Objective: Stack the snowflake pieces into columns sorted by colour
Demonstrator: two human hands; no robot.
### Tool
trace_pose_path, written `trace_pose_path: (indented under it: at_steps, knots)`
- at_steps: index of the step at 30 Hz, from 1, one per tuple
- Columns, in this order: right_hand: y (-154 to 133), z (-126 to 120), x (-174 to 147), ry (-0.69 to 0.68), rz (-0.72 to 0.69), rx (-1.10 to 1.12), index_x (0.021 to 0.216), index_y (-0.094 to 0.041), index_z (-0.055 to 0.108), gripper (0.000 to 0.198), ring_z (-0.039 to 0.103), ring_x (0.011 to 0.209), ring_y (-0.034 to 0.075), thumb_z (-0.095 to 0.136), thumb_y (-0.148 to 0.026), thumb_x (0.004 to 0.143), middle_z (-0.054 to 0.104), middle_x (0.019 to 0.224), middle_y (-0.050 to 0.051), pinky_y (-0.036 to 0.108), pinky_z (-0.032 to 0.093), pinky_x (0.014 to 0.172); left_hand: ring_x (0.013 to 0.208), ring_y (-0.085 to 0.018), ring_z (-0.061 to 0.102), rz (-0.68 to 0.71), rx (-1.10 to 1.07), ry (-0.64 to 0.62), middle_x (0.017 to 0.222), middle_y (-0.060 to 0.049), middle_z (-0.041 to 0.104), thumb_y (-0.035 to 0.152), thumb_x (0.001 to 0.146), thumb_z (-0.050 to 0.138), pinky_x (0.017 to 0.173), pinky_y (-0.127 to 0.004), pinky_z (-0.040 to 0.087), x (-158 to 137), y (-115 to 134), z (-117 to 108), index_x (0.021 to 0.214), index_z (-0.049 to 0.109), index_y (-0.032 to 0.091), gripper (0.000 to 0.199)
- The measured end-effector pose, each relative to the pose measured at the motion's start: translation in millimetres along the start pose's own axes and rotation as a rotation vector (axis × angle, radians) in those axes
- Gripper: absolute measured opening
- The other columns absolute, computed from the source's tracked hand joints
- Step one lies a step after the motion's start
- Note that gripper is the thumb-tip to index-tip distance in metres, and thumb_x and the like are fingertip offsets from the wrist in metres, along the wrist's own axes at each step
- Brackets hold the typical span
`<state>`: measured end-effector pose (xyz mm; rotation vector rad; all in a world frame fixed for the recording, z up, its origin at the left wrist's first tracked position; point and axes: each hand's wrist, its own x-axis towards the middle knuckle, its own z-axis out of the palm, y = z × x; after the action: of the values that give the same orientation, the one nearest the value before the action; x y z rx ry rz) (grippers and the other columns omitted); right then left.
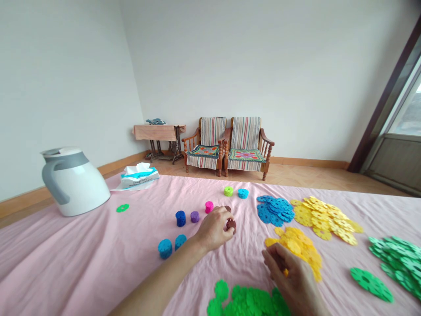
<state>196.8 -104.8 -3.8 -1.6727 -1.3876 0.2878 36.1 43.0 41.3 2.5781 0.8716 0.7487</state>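
Observation:
My left hand [215, 228] is closed, its fingers around a small stack of dark brown notched plastic discs [231, 226] near the cloth. Another brown piece [227, 208] shows just beyond those fingers. My right hand [292, 274] is curled at the near edge of a yellow-orange disc pile [301, 245]. A bit of orange shows between its fingers, but whether they grip it is unclear. Short stacks stand left of my left hand: pink [209, 207], purple [194, 217], dark blue [180, 218] and light blue [165, 249].
Loose piles of blue [275, 210], yellow [325, 219] and green discs [399, 259] lie to the right, with bright green ones [250, 302] in front. Lime [228, 191] and sky-blue stacks [243, 193] stand farther back. A white jug [79, 184] and tissue pack [140, 175] are left.

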Motion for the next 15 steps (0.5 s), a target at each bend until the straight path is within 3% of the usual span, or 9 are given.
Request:
trace_pose_path:
  at_steps: [15]
  knots:
    - [-1.4,1.7,0.6,0.029,0.004,0.01,0.062,-0.02,0.049,0.038,0.042,0.049,0.011,0.044,-0.048,0.087,0.043,0.054,-0.004,0.022,0.03,0.048,0.085,-0.021,0.058,-0.044,-0.004,0.033,0.089,-0.006,0.061,0.018,0.068,0.065,0.076,-0.029,0.043,-1.4,-5.9,5.5,0.082,0.067,0.017,0.014]
